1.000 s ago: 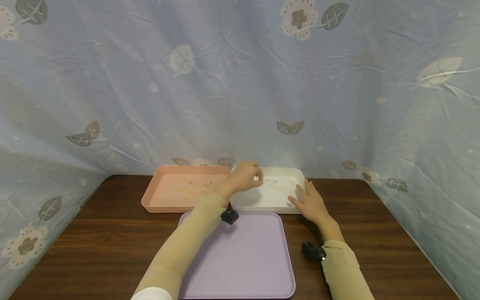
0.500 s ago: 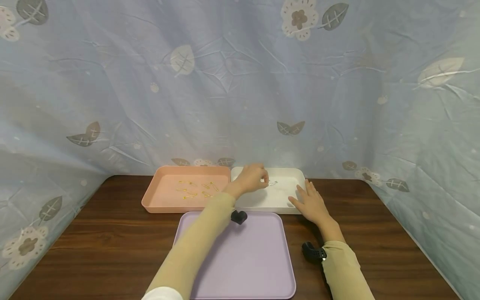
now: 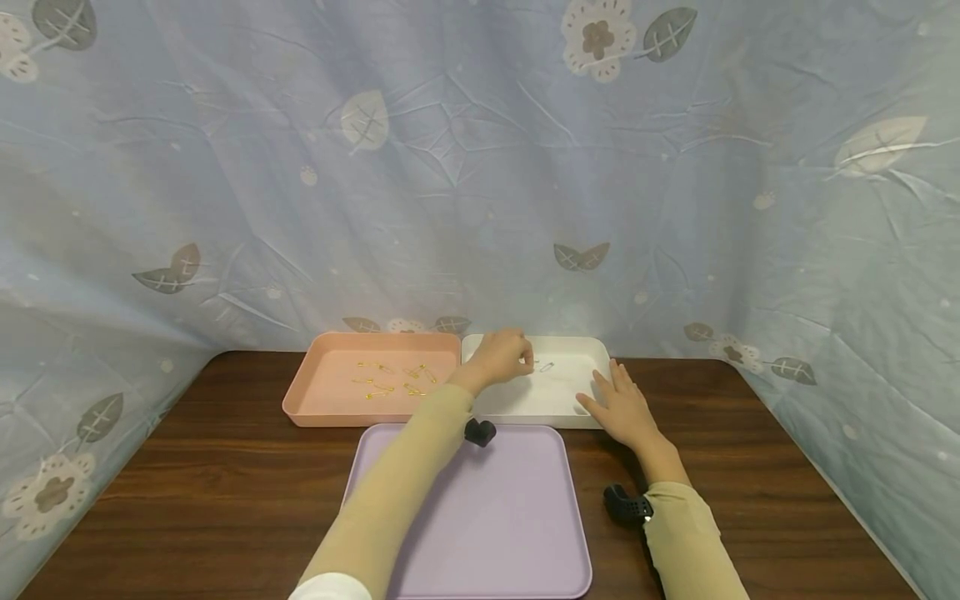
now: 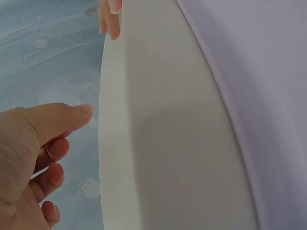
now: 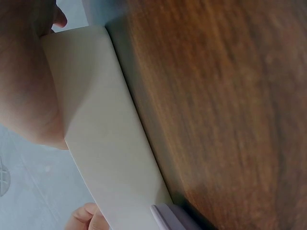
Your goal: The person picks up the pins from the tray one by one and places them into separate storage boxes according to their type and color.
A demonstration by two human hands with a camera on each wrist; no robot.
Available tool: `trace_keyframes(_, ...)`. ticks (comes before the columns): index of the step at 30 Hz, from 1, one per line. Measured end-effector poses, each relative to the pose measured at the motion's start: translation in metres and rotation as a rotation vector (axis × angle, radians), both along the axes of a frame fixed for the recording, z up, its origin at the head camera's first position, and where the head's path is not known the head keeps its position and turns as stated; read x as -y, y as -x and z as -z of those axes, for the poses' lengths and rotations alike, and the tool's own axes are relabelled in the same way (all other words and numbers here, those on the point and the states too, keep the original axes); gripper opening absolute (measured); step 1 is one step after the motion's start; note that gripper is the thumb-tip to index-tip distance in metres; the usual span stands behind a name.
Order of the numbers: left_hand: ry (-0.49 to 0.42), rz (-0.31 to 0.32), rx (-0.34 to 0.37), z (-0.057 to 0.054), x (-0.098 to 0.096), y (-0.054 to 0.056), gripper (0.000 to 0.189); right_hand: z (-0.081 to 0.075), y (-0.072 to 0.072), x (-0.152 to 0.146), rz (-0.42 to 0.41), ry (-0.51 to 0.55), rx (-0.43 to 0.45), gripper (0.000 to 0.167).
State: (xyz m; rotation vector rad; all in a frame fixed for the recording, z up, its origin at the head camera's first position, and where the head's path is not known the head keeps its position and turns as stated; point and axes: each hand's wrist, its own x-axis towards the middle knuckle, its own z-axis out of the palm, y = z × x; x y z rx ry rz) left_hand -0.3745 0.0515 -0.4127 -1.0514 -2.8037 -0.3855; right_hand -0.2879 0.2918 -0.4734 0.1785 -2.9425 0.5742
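Note:
My left hand [image 3: 497,360] reaches over the white tray [image 3: 577,408], thumb and forefinger brought together low near its back half. Right by these fingertips lies a silver safety pin [image 3: 547,367], and a bit of another shows at the tips. In the left wrist view the thumb [image 4: 72,116] covers the forefinger's tip, and the other fingers curl loosely; I cannot tell whether a pin is pinched there. My right hand [image 3: 626,407] rests with fingers spread on the white tray's right rim.
Left of the white tray, an orange-pink tray [image 3: 330,408] holds several gold safety pins [image 3: 382,386]. In front lies a flat lilac tray [image 3: 495,517], partly under the left forearm. All stand on a dark wooden table [image 3: 187,500] before a blue floral curtain [image 3: 480,183].
My left hand has moved right over the white tray, then shifted very slightly back left, uncovering more gold pins in the orange-pink tray. My right hand has stayed in place.

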Motion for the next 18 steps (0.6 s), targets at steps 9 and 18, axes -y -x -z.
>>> trace_keyframes(9, 0.012, 0.002, -0.022, -0.004, 0.007, -0.005, 0.010, -0.003, -0.001, 0.001, -0.007, 0.000, -0.001, 0.075)
trace_keyframes(18, -0.005, 0.033, -0.096, -0.011, 0.024, -0.015, 0.009, -0.001, -0.001, 0.001, 0.001, -0.014, 0.003, 0.076)
